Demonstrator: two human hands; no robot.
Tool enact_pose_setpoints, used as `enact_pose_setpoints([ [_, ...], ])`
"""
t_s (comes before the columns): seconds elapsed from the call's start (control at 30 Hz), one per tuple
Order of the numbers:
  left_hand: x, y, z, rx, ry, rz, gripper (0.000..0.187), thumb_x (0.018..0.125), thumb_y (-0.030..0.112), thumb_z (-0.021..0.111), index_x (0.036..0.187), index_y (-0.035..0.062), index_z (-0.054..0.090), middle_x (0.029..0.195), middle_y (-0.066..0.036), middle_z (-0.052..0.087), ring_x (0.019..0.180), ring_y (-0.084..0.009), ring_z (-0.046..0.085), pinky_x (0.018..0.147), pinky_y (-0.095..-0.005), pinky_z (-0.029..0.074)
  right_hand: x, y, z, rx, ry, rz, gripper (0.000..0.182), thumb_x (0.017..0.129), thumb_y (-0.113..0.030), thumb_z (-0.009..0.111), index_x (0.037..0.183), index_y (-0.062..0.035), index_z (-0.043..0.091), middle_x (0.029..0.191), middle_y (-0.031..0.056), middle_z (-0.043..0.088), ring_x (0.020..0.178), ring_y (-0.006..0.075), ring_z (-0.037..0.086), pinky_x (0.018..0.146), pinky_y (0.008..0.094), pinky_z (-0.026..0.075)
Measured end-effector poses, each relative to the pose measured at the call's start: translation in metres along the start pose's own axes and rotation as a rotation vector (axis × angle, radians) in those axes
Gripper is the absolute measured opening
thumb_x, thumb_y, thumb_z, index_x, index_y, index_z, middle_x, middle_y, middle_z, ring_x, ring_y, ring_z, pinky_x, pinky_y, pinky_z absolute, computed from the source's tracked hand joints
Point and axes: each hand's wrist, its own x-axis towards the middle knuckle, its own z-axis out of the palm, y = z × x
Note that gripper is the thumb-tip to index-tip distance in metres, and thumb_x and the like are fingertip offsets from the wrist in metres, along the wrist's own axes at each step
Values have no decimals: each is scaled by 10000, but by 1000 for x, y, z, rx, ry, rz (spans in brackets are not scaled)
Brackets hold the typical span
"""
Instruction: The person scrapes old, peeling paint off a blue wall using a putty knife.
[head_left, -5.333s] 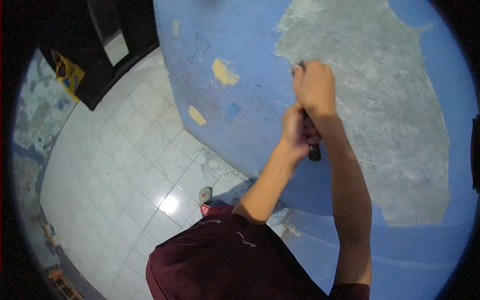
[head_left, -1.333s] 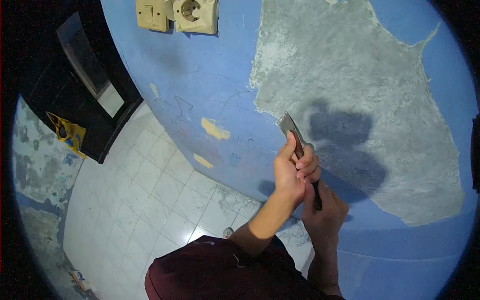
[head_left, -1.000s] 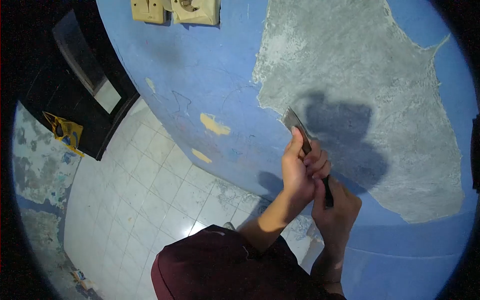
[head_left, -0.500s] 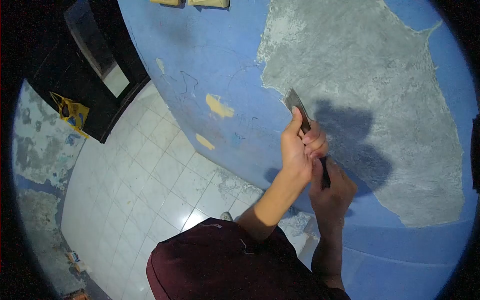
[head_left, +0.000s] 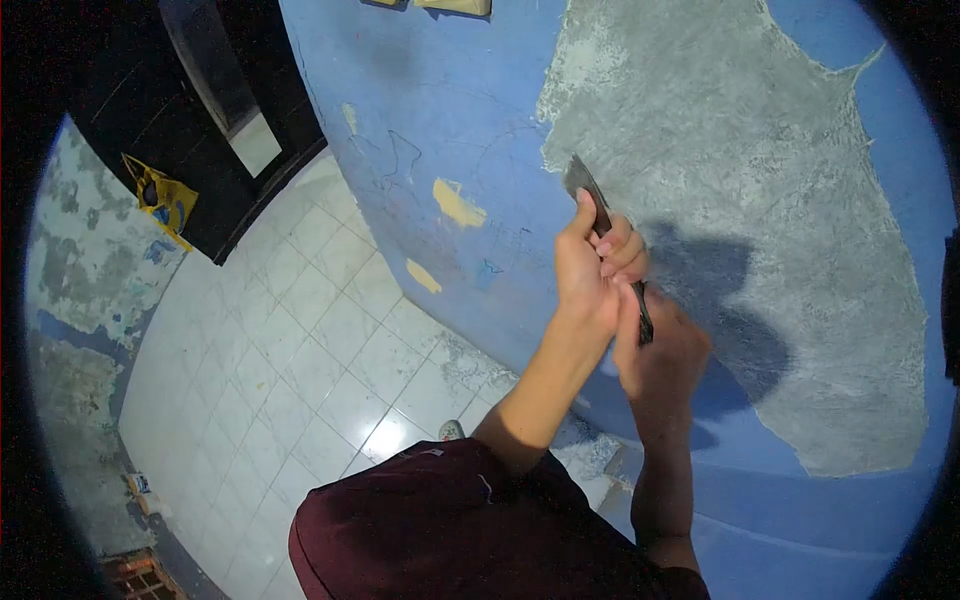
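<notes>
Both of my hands are on one scraper [head_left: 599, 205], a flat grey metal blade with a dark handle. My left hand [head_left: 590, 265] is closed around its upper part, thumb laid along the blade. Lower down, my right hand [head_left: 668, 345] is closed at the handle's rear end, its fingers partly blurred. The blade tip is at the left edge of a bare grey patch [head_left: 760, 220], where the blue paint [head_left: 420, 120] of the wall begins. Whether the tip presses on the surface is hard to make out.
Yellowish patches [head_left: 459, 204] mark the blue wall, and pale yellow objects [head_left: 455, 6] show at its top. White floor tiles [head_left: 300, 340] lie to the left. A yellow bag [head_left: 170, 205] hangs near a dark door [head_left: 130, 100]. A shoe [head_left: 451, 430] shows beneath my maroon shirt [head_left: 420, 520].
The scraper and both hands have moved up and left along the grey patch's edge. The view has shifted, so the wall and door appear further right.
</notes>
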Motion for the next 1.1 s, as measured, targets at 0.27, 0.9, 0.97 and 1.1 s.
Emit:
enact_pose_setpoints([
  [0.27,-16,-6,11,-5,185,-119,361,1034,371,395,748,152,419,515,62,279,384,-56,236,337,-222,226,1,-5,-17,-147,-113,-4,200,906,-185,646,933,13,642,612,103,579,476,256,595,431,357,438],
  [0.9,-16,-6,13,-41,96,-109,460,1026,429,365,660,151,361,505,47,272,377,-77,226,357,-247,219,9,-16,-25,-91,-154,84,86,882,-76,647,873,9,663,666,161,617,546,318,611,498,369,443],
  [0.97,-16,-7,13,-66,106,-116,418,1031,389,375,695,141,388,510,53,281,370,-65,223,352,-234,216,5,-12,-23,-77,-118,77,81,884,-80,645,881,-1,665,668,161,618,547,320,611,503,375,443],
  [1.1,-4,-3,0,-60,119,-58,413,1026,396,384,698,144,390,516,53,284,368,-64,232,350,-228,218,8,-5,-13,-102,-168,26,89,883,-86,649,905,-2,668,673,161,622,561,317,625,506,371,453],
])
